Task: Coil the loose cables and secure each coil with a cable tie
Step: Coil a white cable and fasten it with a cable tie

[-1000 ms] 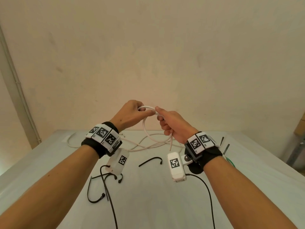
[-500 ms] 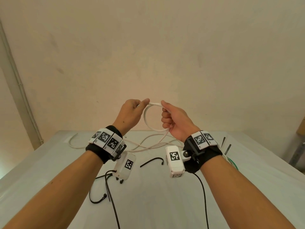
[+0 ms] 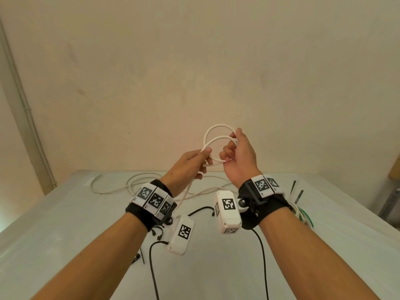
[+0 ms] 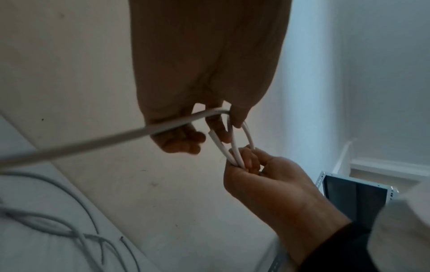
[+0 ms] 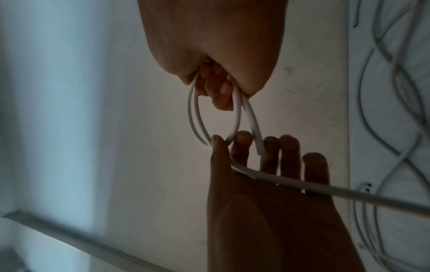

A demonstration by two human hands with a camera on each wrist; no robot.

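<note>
A white cable [image 3: 219, 125] is held up in front of the wall, wound into two small loops. My right hand [image 3: 238, 154] grips the loops at their right side with curled fingers, shown closer as the coil [image 5: 237, 114] under the right hand [image 5: 221, 46]. My left hand [image 3: 192, 163] pinches the cable at the loops' lower left between thumb and forefinger. From there the cable [image 4: 93, 142] trails past the left hand [image 4: 197, 73] down to the table. The cable's cut end sticks out between the hands. A curved black cable tie [image 3: 201, 210] lies on the table below.
The grey table [image 3: 65, 224] carries loose white cable [image 3: 112, 191] at the back left, more black ties [image 3: 158, 230] near my left wrist and two upright black ties [image 3: 299, 195] beside a green and white bundle [image 3: 304, 215] at the right. Black camera leads [image 3: 263, 256] hang from both wrists.
Both hands have risen. One loop has become two in my right hand. My left hand has shifted right and now pinches the cable just below the loops.
</note>
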